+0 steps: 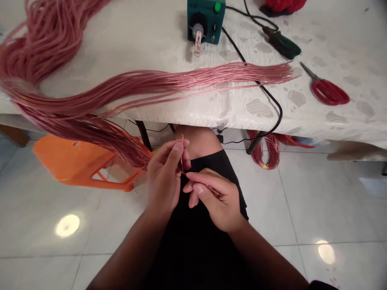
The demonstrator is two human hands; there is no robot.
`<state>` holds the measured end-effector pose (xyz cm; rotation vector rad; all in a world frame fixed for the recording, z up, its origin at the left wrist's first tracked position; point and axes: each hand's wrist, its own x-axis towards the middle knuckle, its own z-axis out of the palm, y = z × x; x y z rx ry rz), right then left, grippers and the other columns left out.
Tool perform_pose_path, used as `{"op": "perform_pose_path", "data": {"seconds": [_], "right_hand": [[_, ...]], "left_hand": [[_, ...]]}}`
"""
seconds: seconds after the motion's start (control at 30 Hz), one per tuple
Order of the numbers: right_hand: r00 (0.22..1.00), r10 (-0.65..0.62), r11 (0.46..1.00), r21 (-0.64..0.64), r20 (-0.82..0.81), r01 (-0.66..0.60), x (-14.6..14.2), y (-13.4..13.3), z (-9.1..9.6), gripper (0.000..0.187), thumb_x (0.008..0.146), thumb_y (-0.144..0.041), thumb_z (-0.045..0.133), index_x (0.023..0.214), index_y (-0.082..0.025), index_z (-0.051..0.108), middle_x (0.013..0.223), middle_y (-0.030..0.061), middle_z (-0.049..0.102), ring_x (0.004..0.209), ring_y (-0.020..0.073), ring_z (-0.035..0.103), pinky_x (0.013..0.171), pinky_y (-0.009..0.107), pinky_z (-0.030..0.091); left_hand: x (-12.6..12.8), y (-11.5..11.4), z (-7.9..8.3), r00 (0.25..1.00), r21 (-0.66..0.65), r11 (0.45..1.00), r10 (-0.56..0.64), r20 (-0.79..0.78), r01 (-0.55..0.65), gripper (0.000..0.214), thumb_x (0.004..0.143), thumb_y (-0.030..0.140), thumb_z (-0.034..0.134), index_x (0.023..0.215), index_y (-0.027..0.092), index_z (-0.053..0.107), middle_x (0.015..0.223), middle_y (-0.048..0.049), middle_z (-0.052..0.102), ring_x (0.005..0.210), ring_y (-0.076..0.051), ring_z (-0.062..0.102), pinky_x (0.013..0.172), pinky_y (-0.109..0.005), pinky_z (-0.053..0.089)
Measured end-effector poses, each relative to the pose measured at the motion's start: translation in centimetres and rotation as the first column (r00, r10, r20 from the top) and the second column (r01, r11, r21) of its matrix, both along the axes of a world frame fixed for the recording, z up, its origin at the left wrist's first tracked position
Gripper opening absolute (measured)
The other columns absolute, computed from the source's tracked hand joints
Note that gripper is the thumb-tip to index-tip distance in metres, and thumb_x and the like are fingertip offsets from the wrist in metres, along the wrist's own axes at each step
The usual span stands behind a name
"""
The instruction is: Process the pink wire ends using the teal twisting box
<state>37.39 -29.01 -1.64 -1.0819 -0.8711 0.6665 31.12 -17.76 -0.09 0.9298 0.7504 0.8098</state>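
My left hand is closed above my lap, thumb and forefinger pinching a thin pink wire whose tip sticks up. A hanging bunch of pink wires runs down from the table edge to behind this hand. Close by on the right, my right hand is closed too, its thumb and forefinger on a thin copper-coloured strand that shows between the fingers. The fingertips of both hands nearly meet. On the table lies the other part of the wire bundle, its cut ends fanning out to the right.
A green box with a knob and clip stands on the covered table. Red-handled scissors and a dark green-handled tool lie at the right. A black cable crosses the edge. Below are an orange stool and a wire coil.
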Motion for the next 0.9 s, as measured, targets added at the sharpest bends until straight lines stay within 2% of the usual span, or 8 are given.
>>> {"op": "perform_pose_path", "data": {"seconds": [0.1, 0.2, 0.27, 0.33, 0.4, 0.43, 0.67, 0.9], "right_hand": [[0.999, -0.007, 0.999, 0.033, -0.037, 0.008, 0.4, -0.1, 0.3, 0.034, 0.101, -0.016, 0.055, 0.127, -0.029, 0.071, 0.091, 0.0024, 0.072, 0.059, 0.0080, 0.065, 0.056, 0.026, 0.059], [0.999, -0.014, 1.000, 0.025, -0.051, 0.015, 0.8, -0.1, 0.5, 0.032, 0.101, -0.019, 0.055, 0.127, -0.029, 0.071, 0.090, 0.0018, 0.073, 0.059, 0.0084, 0.066, 0.054, 0.025, 0.058], [1.000, -0.016, 1.000, 0.000, -0.015, 0.016, 1.2, -0.1, 0.7, 0.028, 0.101, -0.022, 0.056, 0.124, -0.027, 0.072, 0.087, 0.0018, 0.073, 0.060, 0.0094, 0.066, 0.057, 0.026, 0.059], [0.997, -0.014, 0.999, -0.047, 0.073, 0.017, 1.7, -0.2, 1.0, 0.023, 0.102, -0.027, 0.056, 0.112, -0.022, 0.076, 0.085, 0.0028, 0.072, 0.067, 0.0120, 0.067, 0.063, 0.028, 0.059], [0.989, -0.010, 0.994, -0.103, 0.150, 0.026, 2.1, -0.3, 1.6, 0.028, 0.103, -0.033, 0.054, 0.093, -0.020, 0.076, 0.081, 0.0034, 0.070, 0.074, 0.0142, 0.067, 0.069, 0.030, 0.058], [0.986, -0.016, 0.991, -0.126, 0.164, 0.038, 2.3, -0.4, 1.8, 0.034, 0.104, -0.035, 0.051, 0.084, -0.020, 0.074, 0.080, 0.0034, 0.068, 0.076, 0.0146, 0.066, 0.071, 0.031, 0.057], [0.963, -0.151, 0.982, -0.077, 0.222, 0.172, 2.3, -0.7, 3.0, 0.035, 0.103, -0.026, 0.052, 0.072, -0.020, 0.066, 0.069, 0.0008, 0.061, 0.071, 0.0136, 0.060, 0.068, 0.031, 0.052], [0.953, -0.213, 0.969, -0.077, 0.214, 0.234, 2.6, -0.9, 3.2, 0.021, 0.100, -0.022, 0.058, 0.109, -0.025, 0.077, 0.081, 0.0004, 0.064, 0.063, 0.0101, 0.061, 0.059, 0.027, 0.053]], "left_hand": [[-0.9, 0.5, -0.3, 0.991, 0.204, 0.977, -0.045, -0.127, 0.070, 0.022, 0.093, 0.036, 0.067, 0.107, 0.022, 0.077, 0.088, -0.0030, 0.071, 0.079, -0.013, 0.065, 0.072, -0.024, 0.055], [-2.0, 0.5, 1.0, 0.970, 0.521, 0.853, 0.140, -0.201, -0.015, 0.019, 0.094, 0.025, 0.066, 0.111, 0.025, 0.075, 0.095, -0.0009, 0.071, 0.085, -0.014, 0.066, 0.079, -0.029, 0.055], [-2.6, 0.2, 2.7, 0.953, 0.731, 0.680, 0.180, -0.244, 0.058, 0.024, 0.092, 0.018, 0.066, 0.112, 0.028, 0.073, 0.095, 0.0000, 0.069, 0.086, -0.016, 0.065, 0.077, -0.032, 0.056], [-3.1, -0.2, 4.2, 0.953, 0.877, 0.412, 0.061, -0.297, 0.247, 0.030, 0.087, 0.013, 0.068, 0.112, 0.030, 0.070, 0.098, 0.0001, 0.068, 0.085, -0.017, 0.065, 0.074, -0.035, 0.055], [-3.2, -0.4, 5.0, 0.937, 0.920, 0.181, -0.027, -0.349, 0.348, 0.032, 0.083, 0.011, 0.070, 0.110, 0.028, 0.069, 0.099, -0.0014, 0.069, 0.087, -0.019, 0.065, 0.074, -0.037, 0.055], [-3.2, -0.4, 5.1, 0.931, 0.922, 0.125, -0.035, -0.364, 0.365, 0.032, 0.083, 0.010, 0.070, 0.109, 0.027, 0.069, 0.100, -0.0026, 0.069, 0.089, -0.020, 0.065, 0.076, -0.038, 0.055], [-3.0, -0.2, 3.0, 0.907, 0.881, 0.254, 0.032, -0.420, 0.399, 0.037, 0.089, 0.016, 0.067, 0.122, 0.031, 0.068, 0.104, -0.0038, 0.074, 0.093, -0.022, 0.070, 0.082, -0.035, 0.056], [-3.0, -0.8, 2.8, 0.913, 0.860, 0.363, 0.054, -0.404, 0.359, 0.035, 0.092, 0.020, 0.067, 0.124, 0.034, 0.067, 0.092, 0.0001, 0.077, 0.086, -0.018, 0.072, 0.076, -0.030, 0.056]]}}
